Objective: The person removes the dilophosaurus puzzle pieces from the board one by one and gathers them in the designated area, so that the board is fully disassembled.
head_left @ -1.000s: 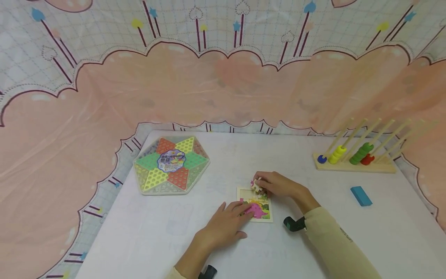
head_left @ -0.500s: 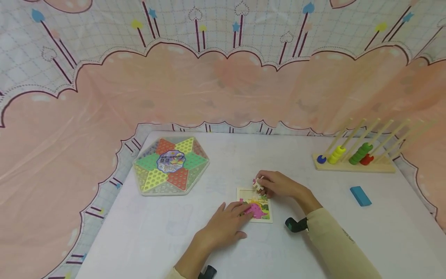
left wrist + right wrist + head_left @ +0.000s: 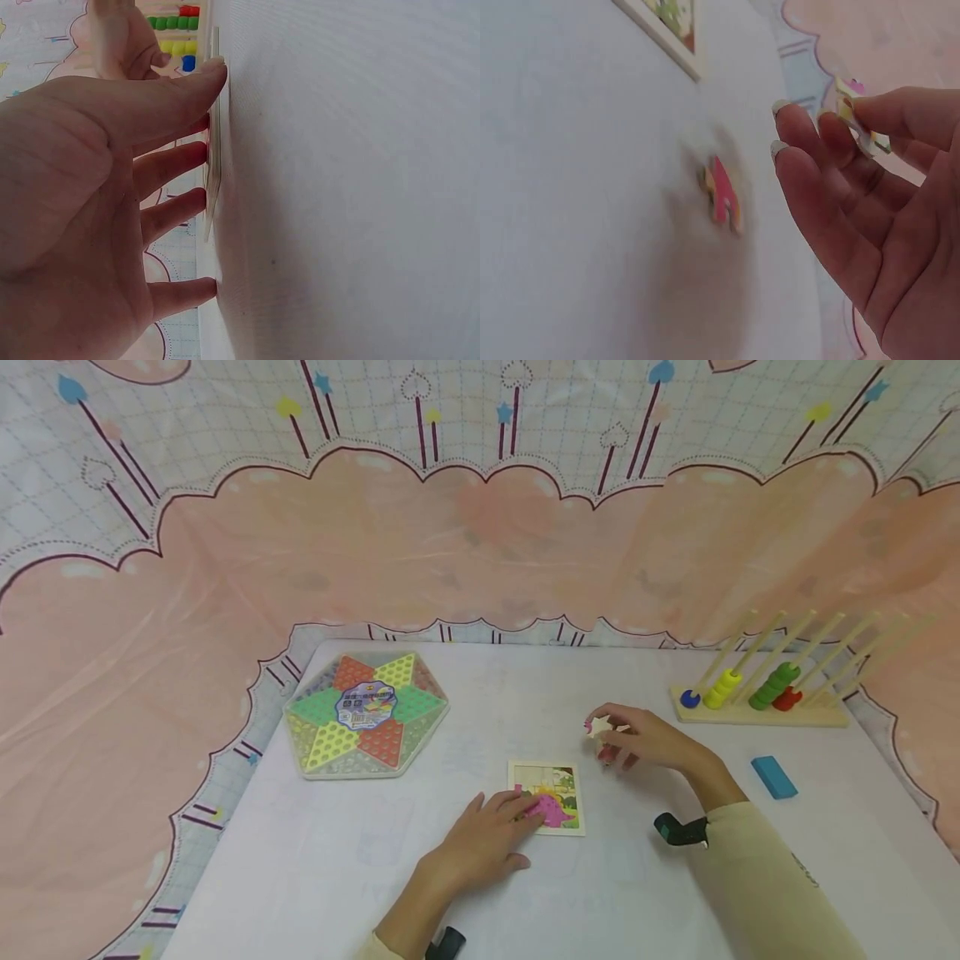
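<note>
A small framed jigsaw puzzle [image 3: 557, 812] with a pink dinosaur picture lies on the white table, its upper left part showing bare pale backing. My left hand [image 3: 480, 845] rests with extended fingertips on the puzzle's lower left, thumb out to the side. To the upper right of the frame, my right hand [image 3: 656, 745] pinches a pale puzzle piece [image 3: 847, 112] between thumb and fingers. A second puzzle piece [image 3: 724, 196], pink and yellowish, shows below the right fingers, separate from them in the right wrist view, with shadow around it.
A hexagonal Chinese checkers set [image 3: 367, 714] in a clear case sits at the back left. At the back right stands a wooden peg rack [image 3: 761, 717] with coloured beads. A blue block [image 3: 775, 777] lies right of my right hand. A patterned cloth [image 3: 450, 552] hangs behind the table.
My right hand has moved away from the puzzle's top edge, to the right and slightly back, with the pale piece. A pink piece now shows beneath it. My left hand stays put.
</note>
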Demonstrator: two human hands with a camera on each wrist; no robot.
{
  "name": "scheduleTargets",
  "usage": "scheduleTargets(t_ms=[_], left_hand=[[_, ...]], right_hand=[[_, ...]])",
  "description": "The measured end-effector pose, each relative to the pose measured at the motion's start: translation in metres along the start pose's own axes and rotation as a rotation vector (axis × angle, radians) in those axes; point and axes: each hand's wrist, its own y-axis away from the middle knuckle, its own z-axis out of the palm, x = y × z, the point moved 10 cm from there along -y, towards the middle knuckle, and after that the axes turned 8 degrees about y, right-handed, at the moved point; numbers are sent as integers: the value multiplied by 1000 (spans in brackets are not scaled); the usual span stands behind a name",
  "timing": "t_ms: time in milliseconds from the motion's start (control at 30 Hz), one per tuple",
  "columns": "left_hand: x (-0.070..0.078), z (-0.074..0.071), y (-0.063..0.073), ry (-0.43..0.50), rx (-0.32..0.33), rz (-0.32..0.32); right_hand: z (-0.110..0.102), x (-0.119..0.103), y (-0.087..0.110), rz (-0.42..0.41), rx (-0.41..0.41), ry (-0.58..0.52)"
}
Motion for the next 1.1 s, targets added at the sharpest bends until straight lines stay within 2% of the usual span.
scheduleTargets(t_ms=[233,467,733,1100], left_hand=[[0,1,0,-10,-4,-1],[-1,1,0,-20,12,3],[0,0,1,-17,16,7],[0,-1,1,-12,19,6]], right_hand=[[-26,21,22,25,47,8],[-39,45,35,68,91,-9],[-35,62,39,71,90,11],[-25,74,34,92,89,113]])
